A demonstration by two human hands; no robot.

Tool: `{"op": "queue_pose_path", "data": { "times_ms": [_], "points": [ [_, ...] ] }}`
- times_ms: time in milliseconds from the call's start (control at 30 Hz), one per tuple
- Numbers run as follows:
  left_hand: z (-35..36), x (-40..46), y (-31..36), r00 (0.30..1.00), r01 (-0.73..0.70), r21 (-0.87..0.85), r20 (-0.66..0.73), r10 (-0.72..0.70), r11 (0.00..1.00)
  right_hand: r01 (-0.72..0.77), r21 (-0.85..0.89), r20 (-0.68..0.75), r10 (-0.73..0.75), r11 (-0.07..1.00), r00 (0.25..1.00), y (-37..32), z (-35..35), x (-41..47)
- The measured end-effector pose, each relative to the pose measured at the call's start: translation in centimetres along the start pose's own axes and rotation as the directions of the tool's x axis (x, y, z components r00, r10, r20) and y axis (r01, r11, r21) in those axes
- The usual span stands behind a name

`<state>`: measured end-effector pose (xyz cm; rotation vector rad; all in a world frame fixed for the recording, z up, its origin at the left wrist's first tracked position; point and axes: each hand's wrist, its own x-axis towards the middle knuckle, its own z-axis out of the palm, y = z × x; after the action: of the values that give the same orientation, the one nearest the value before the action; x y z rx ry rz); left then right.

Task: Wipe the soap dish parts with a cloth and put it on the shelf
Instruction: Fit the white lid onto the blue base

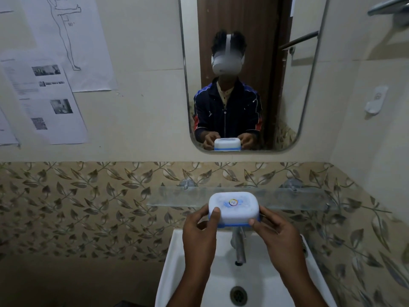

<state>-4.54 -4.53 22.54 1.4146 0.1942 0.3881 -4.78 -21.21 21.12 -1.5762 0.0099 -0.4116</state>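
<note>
Above the white sink point(285, 282), left hand point(199, 233) and right hand point(276, 238) grasp a closed white-and-blue soap dish point(234, 208) against the glass shelf point(294, 199).

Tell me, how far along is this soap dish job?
Nearly finished, it seems. The soap dish is closed, lid on its blue base, and no cloth is in view, so wiping looks done. The left hand and right hand hold it at the glass shelf, above the sink. Left: setting it down and letting go.
</note>
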Motion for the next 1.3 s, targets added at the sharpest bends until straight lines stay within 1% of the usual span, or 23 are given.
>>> {"op": "queue_pose_path", "data": {
  "times_ms": [167,333,567,733,933,1033,1133,1300],
  "points": [
    [1.0,2.1,0.2,0.998,-0.064,0.053,-0.002,0.064,0.997,0.035,-0.039,-0.040,-0.037,0.999,0.999,0.8,0.1,2.6],
    [1.9,4.3,-0.9,0.994,-0.107,0.151,0.035,0.103,0.983,0.003,-0.065,-0.063,-0.007,0.998,0.998,1.8,0.3,4.7],
    [3.7,7.4,-2.7,0.998,-0.069,0.229,0.000,0.071,0.971,-0.068,-0.179,-0.097,0.051,0.981,0.994,3.5,1.2,7.9],
    [4.3,8.7,-3.8,0.999,-0.040,0.284,-0.019,0.047,0.958,-0.090,-0.254,-0.096,0.067,0.963,0.993,4.3,1.6,9.2],
    [4.6,9.3,-4.4,0.999,-0.036,0.319,-0.022,0.046,0.947,-0.117,-0.299,-0.107,0.089,0.947,0.990,4.9,1.7,9.5],
    [4.9,9.6,-4.7,0.999,-0.038,0.337,-0.018,0.047,0.941,-0.119,-0.321,-0.116,0.086,0.940,0.990,4.8,1.8,9.7],
    [5.1,9.9,-4.8,0.999,-0.045,0.357,-0.010,0.052,0.933,-0.109,-0.399,-0.123,0.065,0.910,0.990,4.3,1.9,9.9],
    [5.2,10.0,-5.1,0.998,-0.049,0.385,-0.021,0.062,0.922,-0.101,-0.473,-0.102,0.060,0.875,0.993,3.9,2.0,10.1]
  ]
}}
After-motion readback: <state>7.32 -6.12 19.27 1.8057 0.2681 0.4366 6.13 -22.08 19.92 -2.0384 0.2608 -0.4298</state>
